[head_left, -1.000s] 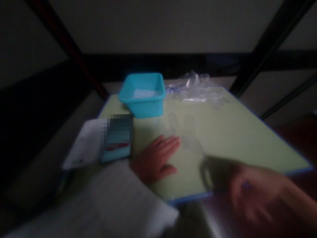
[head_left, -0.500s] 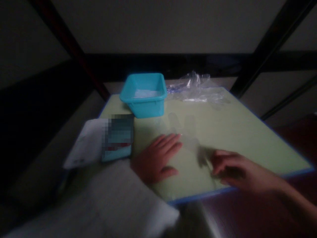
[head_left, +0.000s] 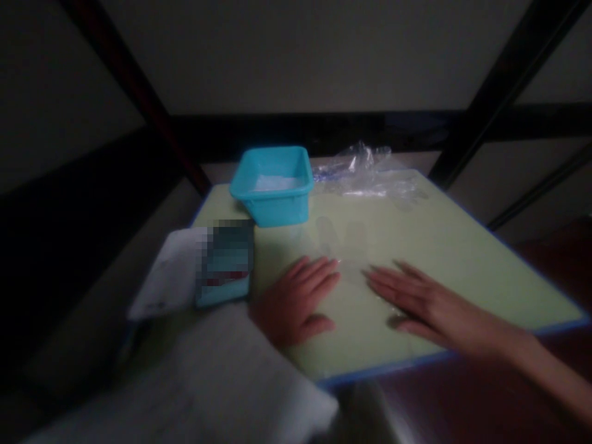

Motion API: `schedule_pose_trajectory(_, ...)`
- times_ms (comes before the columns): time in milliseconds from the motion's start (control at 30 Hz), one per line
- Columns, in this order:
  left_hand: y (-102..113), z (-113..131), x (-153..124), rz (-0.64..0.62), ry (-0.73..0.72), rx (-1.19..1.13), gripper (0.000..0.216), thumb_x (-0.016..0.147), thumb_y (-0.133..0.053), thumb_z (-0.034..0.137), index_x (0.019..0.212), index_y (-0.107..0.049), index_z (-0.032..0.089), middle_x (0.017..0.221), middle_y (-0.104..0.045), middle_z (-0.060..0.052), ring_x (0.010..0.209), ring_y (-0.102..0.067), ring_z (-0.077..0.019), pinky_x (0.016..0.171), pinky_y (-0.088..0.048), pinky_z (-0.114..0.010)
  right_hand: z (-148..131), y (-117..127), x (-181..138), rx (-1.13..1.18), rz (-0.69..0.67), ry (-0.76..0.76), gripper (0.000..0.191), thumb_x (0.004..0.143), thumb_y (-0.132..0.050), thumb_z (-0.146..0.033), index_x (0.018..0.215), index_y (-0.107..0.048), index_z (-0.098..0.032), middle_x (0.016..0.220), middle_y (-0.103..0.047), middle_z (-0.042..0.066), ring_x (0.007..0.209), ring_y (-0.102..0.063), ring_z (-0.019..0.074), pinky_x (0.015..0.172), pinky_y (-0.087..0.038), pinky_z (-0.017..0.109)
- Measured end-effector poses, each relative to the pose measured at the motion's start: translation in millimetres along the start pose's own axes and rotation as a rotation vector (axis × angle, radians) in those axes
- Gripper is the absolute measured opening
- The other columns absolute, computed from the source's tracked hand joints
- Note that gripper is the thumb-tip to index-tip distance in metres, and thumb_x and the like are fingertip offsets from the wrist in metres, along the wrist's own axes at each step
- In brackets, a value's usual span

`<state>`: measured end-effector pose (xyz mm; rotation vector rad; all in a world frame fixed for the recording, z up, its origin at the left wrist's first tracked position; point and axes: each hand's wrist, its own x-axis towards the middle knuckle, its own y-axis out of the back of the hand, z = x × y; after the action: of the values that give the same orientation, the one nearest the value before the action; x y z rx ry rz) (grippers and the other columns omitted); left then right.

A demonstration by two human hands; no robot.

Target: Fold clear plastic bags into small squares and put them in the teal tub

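Observation:
My left hand (head_left: 298,302) lies palm down on the pale green tabletop (head_left: 462,253), its fingers stretched out and its thumb apart. Facing it, my right hand (head_left: 416,305) is also flat, with straight fingers and the thumb spread below. Between and beyond my fingertips lies a thin, clear plastic piece (head_left: 355,240), flattened on the table. Two faint, rounded, finger-like outlines show in it, but its near edge is hard to make out. Both hands seem to rest on or beside this plastic.
A turquoise plastic basket (head_left: 282,209) with something white inside stands at the back. Crumpled clear plastic (head_left: 365,176) lies to its right. On the left are a white sheet (head_left: 171,271) and a partly pixelated dark and teal item (head_left: 224,296). Blue edging (head_left: 388,370) borders the table.
My right hand has gone from curled fingers to lying flat and outstretched, its fingertips closer to my left hand. The left hand stays in place. The view has shifted slightly.

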<state>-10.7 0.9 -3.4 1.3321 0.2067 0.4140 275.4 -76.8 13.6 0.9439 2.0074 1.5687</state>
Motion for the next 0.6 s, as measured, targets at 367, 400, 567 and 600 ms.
schedule_pose_trajectory(367,17.4,-0.5,-11.8,0.247,-0.026,-0.118,0.058,0.094,-0.038,0.043,0.145,-0.020,0.020,0.151,-0.027,-0.011,0.138,-0.027,-0.0243,0.113,-0.025,-0.043,-2.7,4.2,-16.4,0.002,-0.003,0.094,0.068,0.089,-0.052,-0.044,0.146,-0.023,-0.021,0.151,-0.027,0.008,0.139,-0.022,0.0245,0.112,-0.018,0.050)
schedule_pose_trajectory(400,19.5,-0.8,-15.9,0.309,-0.032,-0.133,0.055,0.095,-0.038,0.040,0.145,-0.021,0.023,0.150,-0.030,-0.010,0.136,-0.031,-0.0237,0.111,-0.029,-0.042,-4.6,4.3,-19.2,0.000,0.004,0.116,0.072,0.087,-0.054,-0.046,0.146,-0.023,-0.020,0.149,-0.030,0.009,0.138,-0.024,0.0249,0.112,-0.020,0.049)
schedule_pose_trajectory(567,17.2,-2.4,-34.0,0.420,-0.128,-0.103,0.051,0.090,-0.048,0.033,0.138,-0.035,0.022,0.143,-0.042,-0.007,0.129,-0.042,-0.0233,0.107,-0.036,-0.040,-14.8,-7.1,-31.7,-0.060,0.000,0.167,0.078,0.085,-0.056,-0.048,0.147,-0.021,-0.016,0.148,-0.033,0.010,0.137,-0.028,0.0228,0.114,-0.018,0.045)
schedule_pose_trajectory(600,15.0,-2.6,-35.9,0.413,-0.144,-0.091,0.051,0.089,-0.048,0.035,0.137,-0.036,0.021,0.142,-0.043,-0.007,0.128,-0.042,-0.0236,0.107,-0.036,-0.040,-16.5,-10.4,-33.3,-0.083,0.002,0.161,0.075,0.087,-0.055,-0.044,0.147,-0.021,-0.016,0.148,-0.032,0.010,0.137,-0.027,0.0218,0.115,-0.017,0.044)
